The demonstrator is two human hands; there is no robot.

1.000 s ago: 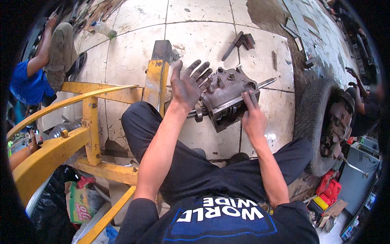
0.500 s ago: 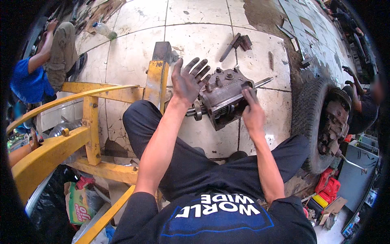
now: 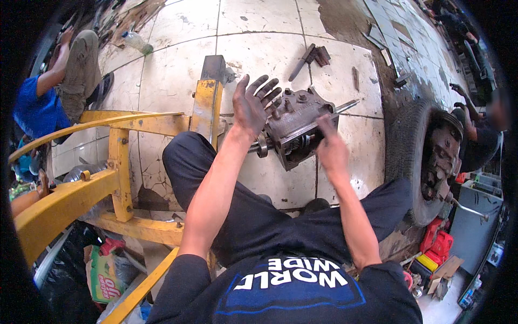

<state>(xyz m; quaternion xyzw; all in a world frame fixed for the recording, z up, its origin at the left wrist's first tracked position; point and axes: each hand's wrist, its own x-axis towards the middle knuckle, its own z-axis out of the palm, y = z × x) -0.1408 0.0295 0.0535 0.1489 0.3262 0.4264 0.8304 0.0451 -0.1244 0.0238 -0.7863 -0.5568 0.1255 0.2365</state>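
On the tiled floor in front of me lies a greasy brown gearbox (image 3: 302, 114), its open side turned toward me and gears (image 3: 301, 143) showing inside. A bright shaft (image 3: 347, 106) sticks out at its right end, and a round bearing (image 3: 263, 146) sits at its left. My left hand (image 3: 251, 108), blackened with grease, is raised beside the casing's left end with fingers spread and nothing in it. At the casing's right edge is my right hand (image 3: 333, 148). Motion smears its fingers, so whether they hold anything is unclear.
A yellow metal frame (image 3: 70, 197) stands on my left, its post (image 3: 206, 100) near my left hand. To the right is a tyred wheel (image 3: 402, 156). Beyond the gearbox lie a dark tool (image 3: 302, 62) and a bottle (image 3: 137, 42). People sit at left (image 3: 43, 105) and right (image 3: 480, 132).
My right hand has shifted slightly down and left along the casing's edge, its fingers now blurred. My left hand stays raised and spread. The gearbox sits much the same.
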